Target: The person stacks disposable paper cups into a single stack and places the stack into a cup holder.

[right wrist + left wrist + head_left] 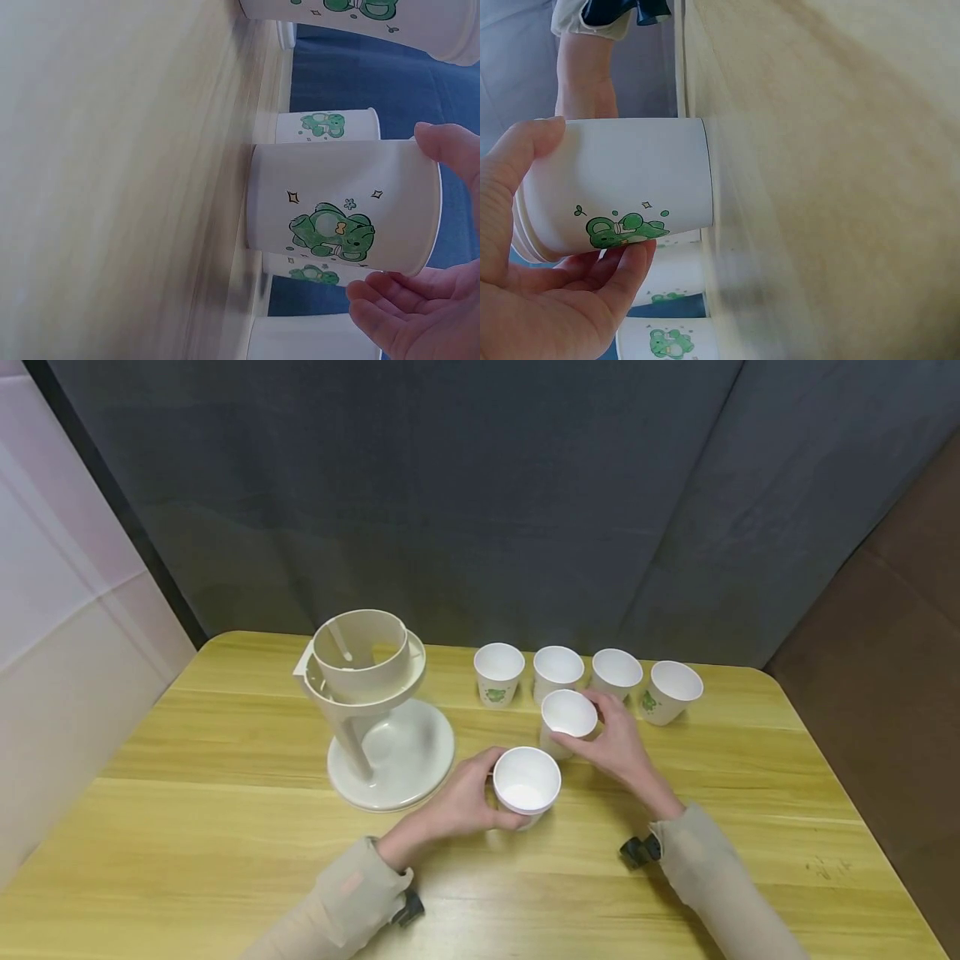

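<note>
My left hand grips a white paper cup near its rim, thumb on one side and fingers on the other. In the left wrist view, this cup has a green cartoon bear and a doubled edge at its rim, like nested cups. Another white paper cup, just behind and to the right, is held between the thumb and fingers of my right hand. Its bear print shows on the cup in the right wrist view, where its base appears to be on the table.
Behind my hands stands a row of several white paper cups, from the leftmost cup to the rightmost cup. At left is a cream-coloured stand with a ring-shaped holder over a round base. A dark curtain hangs behind the wooden table.
</note>
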### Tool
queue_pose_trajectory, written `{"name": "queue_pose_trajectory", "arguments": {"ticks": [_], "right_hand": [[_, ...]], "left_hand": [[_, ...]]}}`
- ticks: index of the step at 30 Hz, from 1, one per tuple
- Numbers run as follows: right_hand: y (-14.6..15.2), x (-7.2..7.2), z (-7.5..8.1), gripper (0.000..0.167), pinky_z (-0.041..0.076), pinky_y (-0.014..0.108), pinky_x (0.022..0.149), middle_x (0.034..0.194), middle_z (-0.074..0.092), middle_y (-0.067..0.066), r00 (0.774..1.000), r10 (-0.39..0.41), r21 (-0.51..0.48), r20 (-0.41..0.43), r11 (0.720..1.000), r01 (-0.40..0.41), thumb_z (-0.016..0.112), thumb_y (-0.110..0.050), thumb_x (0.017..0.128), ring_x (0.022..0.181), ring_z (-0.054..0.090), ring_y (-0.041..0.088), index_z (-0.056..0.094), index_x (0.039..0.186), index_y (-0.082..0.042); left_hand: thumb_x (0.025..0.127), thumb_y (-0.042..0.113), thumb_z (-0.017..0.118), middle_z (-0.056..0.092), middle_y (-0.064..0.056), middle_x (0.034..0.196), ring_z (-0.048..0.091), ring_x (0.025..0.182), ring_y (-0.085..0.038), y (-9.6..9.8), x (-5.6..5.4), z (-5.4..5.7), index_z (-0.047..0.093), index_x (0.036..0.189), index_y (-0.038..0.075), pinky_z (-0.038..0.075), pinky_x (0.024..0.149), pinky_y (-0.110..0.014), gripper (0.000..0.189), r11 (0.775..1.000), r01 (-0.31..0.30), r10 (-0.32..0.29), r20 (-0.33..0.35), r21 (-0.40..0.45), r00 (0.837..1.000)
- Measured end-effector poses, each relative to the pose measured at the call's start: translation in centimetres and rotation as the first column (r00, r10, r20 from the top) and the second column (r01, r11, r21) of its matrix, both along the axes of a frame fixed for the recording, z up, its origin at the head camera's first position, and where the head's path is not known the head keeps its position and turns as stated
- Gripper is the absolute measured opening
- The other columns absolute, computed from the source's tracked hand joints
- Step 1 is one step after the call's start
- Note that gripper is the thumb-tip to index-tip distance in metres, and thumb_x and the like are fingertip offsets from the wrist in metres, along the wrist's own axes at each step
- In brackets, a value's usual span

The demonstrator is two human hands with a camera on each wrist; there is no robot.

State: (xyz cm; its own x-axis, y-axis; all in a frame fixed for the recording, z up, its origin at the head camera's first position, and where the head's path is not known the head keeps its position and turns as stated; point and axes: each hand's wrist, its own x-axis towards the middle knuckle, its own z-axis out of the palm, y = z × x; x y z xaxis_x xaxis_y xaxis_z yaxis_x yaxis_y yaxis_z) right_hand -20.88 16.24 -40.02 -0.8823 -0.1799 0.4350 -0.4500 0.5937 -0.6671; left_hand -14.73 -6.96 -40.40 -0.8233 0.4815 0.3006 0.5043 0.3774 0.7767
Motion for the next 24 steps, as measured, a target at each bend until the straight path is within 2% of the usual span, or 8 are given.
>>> {"name": "queue_pose_trajectory", "arguments": {"ticks": [7,13,24], "right_hand": [[0.9,0.4,0.1,0.062,0.049,0.045,0.081,0.104,0.058,0.020,1.000,-0.011,0.011,-0.004,1.000,0.011,0.086,-0.016,0.062,0.095,0.052,0.031,0.056,0.111,0.007],[1.6,0.7,0.2,0.063,0.048,0.044,0.080,0.102,0.059,0.018,1.000,-0.026,0.026,-0.017,0.999,0.026,0.086,-0.017,0.062,0.094,0.052,0.030,0.056,0.112,0.006],[2.8,1.7,0.3,0.065,0.048,0.048,0.085,0.107,0.056,0.020,0.998,-0.048,0.024,0.044,0.999,0.047,0.085,-0.016,0.064,0.098,0.052,0.032,0.054,0.116,0.007]], "left_hand": [[0.061,0.015,0.086,0.063,-0.010,0.107,0.061,0.095,-0.022,0.1,0.0,0.0,0.054,0.116,-0.003,0.051,0.085,-0.033,0.066,1.000,-0.020,0.021,0.067,-0.016,0.998],[0.061,0.015,0.086,0.063,-0.011,0.108,0.061,0.096,-0.021,0.1,0.0,-0.1,0.054,0.117,-0.003,0.050,0.086,-0.033,0.067,0.999,-0.030,0.031,0.071,-0.025,0.997],[0.062,0.014,0.085,0.063,-0.012,0.109,0.061,0.097,-0.022,0.1,-0.1,0.0,0.053,0.118,-0.004,0.051,0.086,-0.033,0.067,0.999,-0.020,0.022,0.057,-0.035,0.998]]}}
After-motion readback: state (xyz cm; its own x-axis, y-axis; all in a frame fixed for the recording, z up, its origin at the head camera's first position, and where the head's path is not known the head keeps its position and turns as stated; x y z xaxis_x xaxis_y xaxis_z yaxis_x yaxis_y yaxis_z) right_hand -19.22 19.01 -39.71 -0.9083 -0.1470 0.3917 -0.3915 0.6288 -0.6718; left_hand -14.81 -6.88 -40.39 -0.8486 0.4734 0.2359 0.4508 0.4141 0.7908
